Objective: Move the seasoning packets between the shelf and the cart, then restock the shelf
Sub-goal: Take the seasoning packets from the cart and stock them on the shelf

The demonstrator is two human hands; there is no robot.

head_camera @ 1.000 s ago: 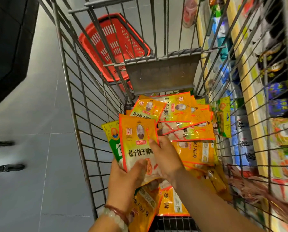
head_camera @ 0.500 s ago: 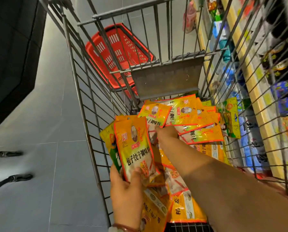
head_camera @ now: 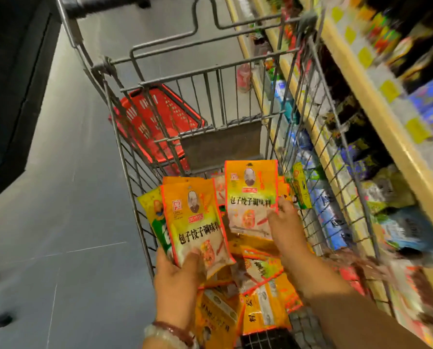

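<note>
Far left: dark fixture (head_camera: 14, 79) above grey tiled floor (head_camera: 59, 222), with two dark blurred shapes at the left edge, too smeared to identify. Next, wire cart (head_camera: 124, 172), seen from above, left wall of bars upright between floor and contents. Beyond the cart's far end, red plastic basket (head_camera: 157, 122) on the floor, seen through the bars. Inside the far end, grey flap panel (head_camera: 220, 144) tilted against the grid.

Lower left of the cart: left hand (head_camera: 177, 280), fingers curled under and thumb pressed across the front of a small fanned stack of packets (head_camera: 195, 222), orange-yellow front one upright and facing the camera, a green-and-yellow one behind at its left edge. Bead bracelets (head_camera: 170, 333) round that wrist.

Below and between the hands: loose heap of seasoning packets (head_camera: 260, 293) on the cart bottom, orange and yellow, overlapping at all angles.

Centre right: right hand (head_camera: 283, 220), thumb and fingers pinching the lower right edge of a single orange packet (head_camera: 250, 197), held upright above the heap, apart from the left-hand stack. Forearm across the lower right of the cart. Green-yellow packet (head_camera: 301, 187) upright against the right wall, just beside the fingers.

Right: cart's right grid between hands and shelf (head_camera: 376, 102); yellowish shelf edges with price tags, blurred rows of blue, dark and mixed packages, labels unreadable.
</note>
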